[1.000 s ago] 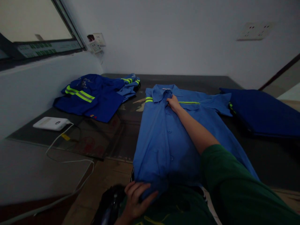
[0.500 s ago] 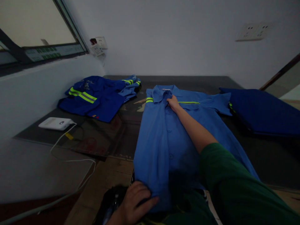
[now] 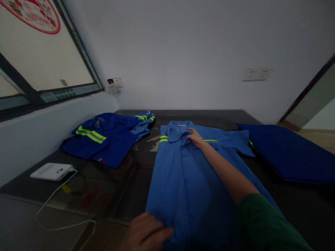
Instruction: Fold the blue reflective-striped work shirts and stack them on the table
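A light blue short-sleeved work shirt (image 3: 167, 174) lies front side up, with its collar at the far end and yellow-green stripes across the chest. My right hand (image 3: 195, 137) reaches over it and pinches the fabric at the collar opening, fingers closed. At the shirt's near left edge, my left hand (image 3: 149, 232) has its fingers curled over the cloth, slightly blurred. The left half of the front is folded inward in a long strip beside the button line. The hem runs out of view at the bottom.
A dark table (image 3: 125, 195) carries the shirt. Crumpled dark blue clothing (image 3: 115, 139) with reflective bands lies left, near a white device (image 3: 53, 171) with a cable (image 3: 49, 198). A folded dark blue stack (image 3: 290, 153) sits right. Wall sockets (image 3: 258, 74) and a window (image 3: 52, 55) are beyond.
The view has tilted upward, so everything sits lower in the picture. My right hand stays at the collar, its fingers slightly shifted there, and my left hand remains on the near left edge.
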A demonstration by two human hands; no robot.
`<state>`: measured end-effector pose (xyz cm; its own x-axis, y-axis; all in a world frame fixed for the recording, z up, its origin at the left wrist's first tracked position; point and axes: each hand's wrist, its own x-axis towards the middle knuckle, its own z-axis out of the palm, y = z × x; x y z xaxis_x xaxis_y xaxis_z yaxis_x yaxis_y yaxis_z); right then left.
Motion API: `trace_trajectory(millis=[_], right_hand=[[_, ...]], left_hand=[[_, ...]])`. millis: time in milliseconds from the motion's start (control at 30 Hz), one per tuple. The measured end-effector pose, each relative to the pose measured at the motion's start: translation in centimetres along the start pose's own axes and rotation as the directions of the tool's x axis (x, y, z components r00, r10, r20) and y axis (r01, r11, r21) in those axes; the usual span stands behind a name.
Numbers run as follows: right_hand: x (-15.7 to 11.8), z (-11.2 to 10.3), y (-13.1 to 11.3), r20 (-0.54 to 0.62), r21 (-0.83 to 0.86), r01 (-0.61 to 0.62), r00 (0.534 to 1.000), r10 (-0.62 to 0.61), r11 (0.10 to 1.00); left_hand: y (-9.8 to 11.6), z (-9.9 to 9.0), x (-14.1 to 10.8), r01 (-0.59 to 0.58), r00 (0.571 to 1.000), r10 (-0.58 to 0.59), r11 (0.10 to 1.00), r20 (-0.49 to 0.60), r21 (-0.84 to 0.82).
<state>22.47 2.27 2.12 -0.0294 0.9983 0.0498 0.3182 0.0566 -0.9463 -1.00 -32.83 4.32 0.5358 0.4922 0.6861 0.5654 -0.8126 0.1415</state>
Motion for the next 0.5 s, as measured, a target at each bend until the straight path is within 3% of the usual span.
trace_trajectory(millis=[100,200,233,300,367,433,500], right_hand=[[0.3,-0.3,-0.8,0.058,-0.22,0.091,0.995,-0.08,0.971],[0.2,0.5,-1.4,0.122,-0.419,0.178,0.983,-0.139,0.89],[0.1,0.9,-1.5,0.139,-0.473,0.197,0.979,-0.149,0.859],[-0.2,1.5,-1.7,0.163,-0.563,0.227,0.973,-0.162,0.795],[-0.6,1.8,-1.7,0.175,-0.632,0.247,0.969,-0.176,0.735],[-0.8,1.9,-1.8,0.177,-0.681,0.259,0.966,-0.189,0.685],[-0.9,1.9,-1.8,0.18,-0.72,0.27,0.962,-0.203,0.639]], left_hand=[[-4.7,-0.7,8.4,0.182,0.959,-0.211,0.97,-0.188,-0.161],[-13.0,2.0,15.7,0.347,0.834,-0.463,0.863,-0.301,-0.366],[-16.3,3.4,17.5,0.384,0.808,-0.51,0.835,-0.295,-0.393],[-22.9,6.4,20.0,0.52,0.777,-0.601,0.78,-0.185,-0.349],[-28.6,9.0,21.1,0.686,0.721,-0.692,0.718,-0.021,-0.119],[-32.8,11.2,21.3,0.701,0.713,-0.7,0.712,0.039,-0.029],[-35.6,12.8,21.0,0.662,0.746,-0.66,0.749,0.095,0.008]])
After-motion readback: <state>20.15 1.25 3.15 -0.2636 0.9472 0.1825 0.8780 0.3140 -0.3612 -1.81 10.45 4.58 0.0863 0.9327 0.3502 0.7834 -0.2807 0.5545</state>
